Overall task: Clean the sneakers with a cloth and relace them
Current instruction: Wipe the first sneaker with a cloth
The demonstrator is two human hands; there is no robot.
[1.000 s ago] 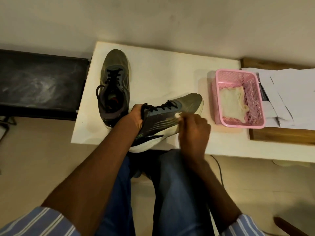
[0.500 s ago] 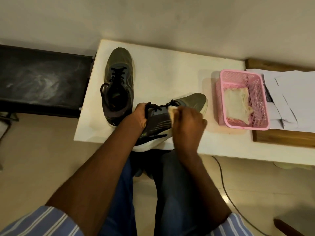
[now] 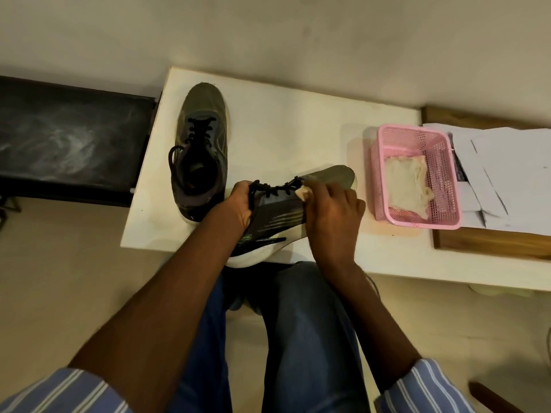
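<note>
I'm wiping: left hand (image 3: 238, 204) grips the shoe (image 3: 280, 216) at its collar, right hand (image 3: 331, 213) pinches the cloth (image 3: 301, 192); next I'd rub toward the toe

Near sneaker (image 3: 280, 210): olive-grey upper, white sole, black laces threaded; tilted on its side at the table's 6 o'clock edge, toe toward 2 o'clock. Second sneaker (image 3: 202, 144): same colours, upright, laced, toe toward 12 o'clock. Small pale cloth (image 3: 301, 192) pressed against near sneaker's upper.
</note>
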